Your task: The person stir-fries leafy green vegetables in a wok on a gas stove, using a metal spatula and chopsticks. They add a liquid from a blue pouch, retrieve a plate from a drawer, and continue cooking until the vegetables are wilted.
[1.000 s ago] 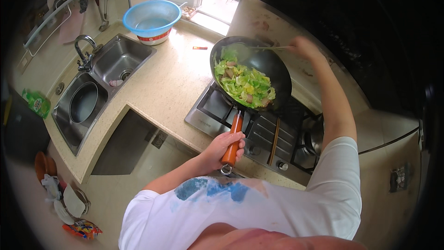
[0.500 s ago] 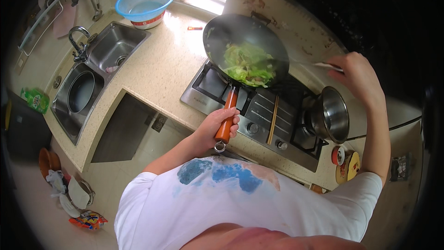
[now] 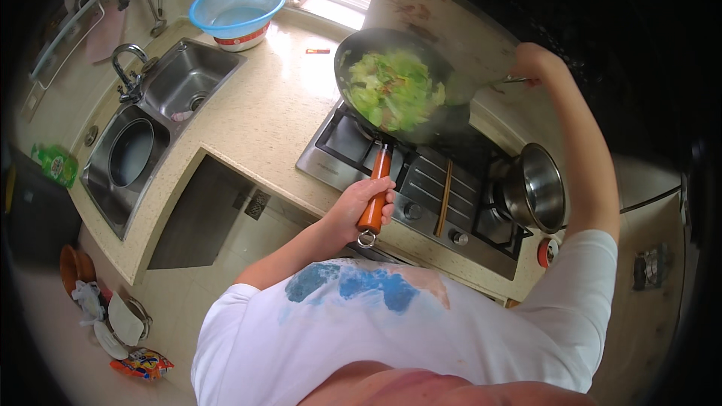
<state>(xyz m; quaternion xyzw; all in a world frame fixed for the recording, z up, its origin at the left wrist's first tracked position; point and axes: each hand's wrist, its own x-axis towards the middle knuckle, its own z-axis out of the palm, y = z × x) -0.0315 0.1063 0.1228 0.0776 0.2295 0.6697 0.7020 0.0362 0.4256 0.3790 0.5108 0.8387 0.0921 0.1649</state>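
My left hand [image 3: 365, 207] is wrapped round the orange-brown handle [image 3: 372, 218] of a dark wok [image 3: 417, 40]. Chopped leafy green vegetables [image 3: 395, 94] lie inside the wok, blurred by motion, with thin steam around them. Beyond the wok's right side, my right hand [image 3: 532, 64] grips the metal handle of a cooking utensil [image 3: 514, 80]. The utensil's far end is blurred near the wok, so I cannot make out its kind. Beneath the wok is a steel gas stove [image 3: 323, 162].
Chopsticks [image 3: 445, 199] lie across the stove's middle. A steel pot [image 3: 543, 188] occupies the right burner. A blue basin [image 3: 237, 15] stands by the window, near a double sink [image 3: 180, 68] with a pan [image 3: 131, 152]. A round red-rimmed container [image 3: 548, 252] is at the right.
My right hand has moved left and farther away with the utensil. The vegetables have shifted up and left in the wok. My left hand keeps hold of the handle, nearly in place.
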